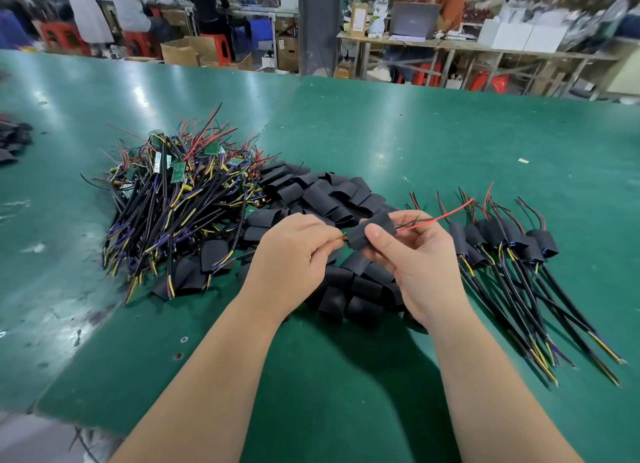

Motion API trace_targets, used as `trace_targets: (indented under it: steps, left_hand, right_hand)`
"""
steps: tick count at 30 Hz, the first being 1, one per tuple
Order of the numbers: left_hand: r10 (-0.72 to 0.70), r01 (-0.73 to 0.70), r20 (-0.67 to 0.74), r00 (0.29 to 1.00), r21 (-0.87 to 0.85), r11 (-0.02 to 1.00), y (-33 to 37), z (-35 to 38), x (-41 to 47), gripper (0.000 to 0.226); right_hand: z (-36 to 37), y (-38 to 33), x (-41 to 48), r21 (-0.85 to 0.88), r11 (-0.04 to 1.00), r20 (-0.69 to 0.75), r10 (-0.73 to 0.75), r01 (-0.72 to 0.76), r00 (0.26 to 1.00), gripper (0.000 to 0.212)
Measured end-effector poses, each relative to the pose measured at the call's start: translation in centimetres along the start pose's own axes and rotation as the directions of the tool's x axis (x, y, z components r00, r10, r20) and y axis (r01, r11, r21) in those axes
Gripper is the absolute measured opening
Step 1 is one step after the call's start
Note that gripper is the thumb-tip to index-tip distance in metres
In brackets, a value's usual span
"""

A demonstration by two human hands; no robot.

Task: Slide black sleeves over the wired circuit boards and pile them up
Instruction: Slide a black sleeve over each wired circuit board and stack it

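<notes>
Now your left hand (294,251) pinches wired board (344,237) at sleeve mouth, fingers (325,236) clamped on it. Your right hand (422,265) grips black sleeve (372,229), thumb and fingers curled round it; red wire (446,217) exits toward 2 o'clock. Bare boards heap (173,192) at 10 o'clock, loose sleeves (322,192) at 12, sleeved pile (509,241) at 3, all on green bench (415,133).

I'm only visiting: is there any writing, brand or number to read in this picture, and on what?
Nothing here can be read.
Green circuit boards in the wired heap: white markings, too small to read.
Brown box on the far bench: pale label, blurred.
Laptop lid: faint mark, blurred.
Black sleeves: no print shows.
</notes>
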State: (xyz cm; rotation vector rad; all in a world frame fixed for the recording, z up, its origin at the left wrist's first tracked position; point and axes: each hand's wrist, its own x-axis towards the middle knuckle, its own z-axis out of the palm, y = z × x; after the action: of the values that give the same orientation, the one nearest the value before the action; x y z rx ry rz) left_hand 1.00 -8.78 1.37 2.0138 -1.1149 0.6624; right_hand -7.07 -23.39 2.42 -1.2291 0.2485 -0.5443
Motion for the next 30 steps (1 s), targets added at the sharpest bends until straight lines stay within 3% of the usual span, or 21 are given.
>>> trace_targets:
  steps: [5,9,11,13,17,19,21,23,24,26,28,30]
  left_hand:
    - [-0.002,0.002,0.004,1.0,0.0,1.0,0.1,-0.1,0.1,0.007]
    - [-0.142,0.136,-0.048,0.989,-0.112,0.984,0.1,-0.2,0.1,0.007]
    - [-0.255,0.239,-0.053,0.966,-0.202,0.95,0.2,-0.2,0.1,0.011]
    - [-0.306,0.277,-0.06,0.95,-0.289,0.916,0.5,-0.2,0.1,0.015]
    - [-0.314,0.25,-0.121,0.942,-0.373,0.893,0.6,-1.1,0.4,0.022]
    - [-0.388,0.321,-0.188,0.902,-0.309,0.895,-0.5,-1.7,0.4,0.031]
    - [-0.5,0.497,-0.249,0.829,-0.081,0.864,-2.4,-2.1,0.5,0.037]
    - [-0.611,0.66,-0.262,0.747,0.183,0.729,-4.2,-2.2,0.3,0.033]
    - [-0.664,0.708,-0.246,0.706,0.262,0.656,-4.8,-2.1,0.2,0.032]
    - [-0.731,0.743,-0.199,0.653,0.357,0.567,-5.5,-2.0,-0.2,0.037]
    - [-0.738,0.737,-0.193,0.646,0.409,0.538,-5.9,-2.1,-0.4,0.04]
    - [-0.712,0.732,-0.238,0.661,0.411,0.543,-6.1,-2.3,-0.4,0.041]
  right_hand:
    - [0.2,0.5,-0.1,-0.103,0.994,0.021,-0.037,0.039,0.999,0.043]
    - [0.4,0.8,-0.3,-0.152,0.985,0.054,-0.074,0.082,0.996,0.03]
    - [0.8,0.6,-0.5,-0.048,0.998,0.053,-0.025,0.027,0.998,0.027]
    - [1.3,0.3,-0.5,0.165,0.983,0.061,0.074,-0.084,0.995,0.027]
    - [1.2,-1.6,0.5,0.507,0.849,-0.059,0.205,-0.148,0.977,0.017]
    - [0.3,-3.6,1.3,0.571,0.817,-0.135,0.197,-0.086,0.971,0.001]
    - [-1.3,-5.6,2.1,0.544,0.839,-0.221,0.13,0.012,0.967,0.01]
    - [-3.5,-7.3,2.6,0.441,0.889,-0.33,0.034,0.122,0.943,0.014]
    - [-4.7,-7.8,2.9,0.309,0.937,-0.393,-0.031,0.164,0.919,0.014]
    - [-6.8,-8.3,3.1,-0.162,0.976,-0.462,-0.207,0.147,0.863,0.015]
    - [-8.6,-7.8,3.2,-0.569,0.822,-0.467,-0.314,-0.009,0.827,0.017]
    - [-9.8,-6.9,3.2,-0.797,0.566,-0.454,-0.333,-0.21,0.826,0.038]
